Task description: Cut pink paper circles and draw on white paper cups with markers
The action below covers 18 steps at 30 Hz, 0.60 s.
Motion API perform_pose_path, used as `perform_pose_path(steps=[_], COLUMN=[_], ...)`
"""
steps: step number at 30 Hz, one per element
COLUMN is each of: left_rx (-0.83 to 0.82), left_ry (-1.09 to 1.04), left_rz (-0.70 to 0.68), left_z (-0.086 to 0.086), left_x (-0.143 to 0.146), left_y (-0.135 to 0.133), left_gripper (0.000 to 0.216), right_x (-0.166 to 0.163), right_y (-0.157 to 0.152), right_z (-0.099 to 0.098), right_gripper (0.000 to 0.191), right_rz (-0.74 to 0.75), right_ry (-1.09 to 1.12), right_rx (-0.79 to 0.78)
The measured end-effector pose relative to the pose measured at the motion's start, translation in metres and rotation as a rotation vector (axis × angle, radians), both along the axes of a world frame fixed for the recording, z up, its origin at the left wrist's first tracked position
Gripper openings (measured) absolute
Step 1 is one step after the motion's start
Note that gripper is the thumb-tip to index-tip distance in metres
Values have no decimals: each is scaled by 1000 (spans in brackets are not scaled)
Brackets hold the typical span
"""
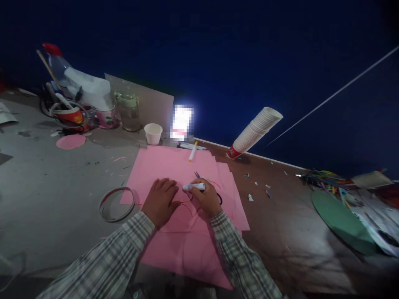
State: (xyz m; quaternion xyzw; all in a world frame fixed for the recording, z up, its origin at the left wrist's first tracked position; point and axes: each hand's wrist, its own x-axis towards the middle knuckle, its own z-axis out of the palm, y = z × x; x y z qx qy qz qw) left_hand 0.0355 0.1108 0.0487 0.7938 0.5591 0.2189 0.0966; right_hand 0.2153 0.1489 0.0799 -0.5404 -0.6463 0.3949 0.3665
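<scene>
My left hand [162, 202] rests palm down, fingers stretched out, on a stack of pink paper sheets [199, 162]. Between the fingers of my right hand [205, 197] is a white tube with bluish marks [195, 187], held nearly level just above the paper. Whether it is a glue tube or a marker I cannot tell. Thin curved lines or cut edges show on the pink sheet between my hands. Partly hidden under my right hand lie scissors [220, 199], their tips and a dark handle showing. A yellow-capped white marker [193, 152] lies on the paper's far edge.
A tape-like ring [100, 206] lies left of the paper. Behind stand a white paper cup [153, 135], a glass jar [130, 116] and a red cup of tools [70, 118]. Stacked paper cups [254, 132] lean rightward; a green disc [341, 222] and clutter lie far right.
</scene>
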Motion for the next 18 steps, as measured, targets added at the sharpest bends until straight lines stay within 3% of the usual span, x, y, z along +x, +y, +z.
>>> perform_pose_path(steps=[4, 8, 12, 18], left_rx=[6, 9, 15, 17], left_ry=[-7, -3, 7, -13], left_rz=[0, -5, -13, 5], left_z=[0, 1, 1, 5], left_x=[0, 0, -1, 2], left_y=[0, -2, -3, -1], left_gripper=[33, 33, 37, 32], right_x=[-4, 0, 4, 2], right_y=[-4, -1, 3, 2], right_z=[0, -1, -1, 2], right_gripper=[10, 8, 10, 11], right_rz=[61, 103, 30, 8], right_ry=[-114, -54, 67, 63], right_rx=[82, -20, -73, -39])
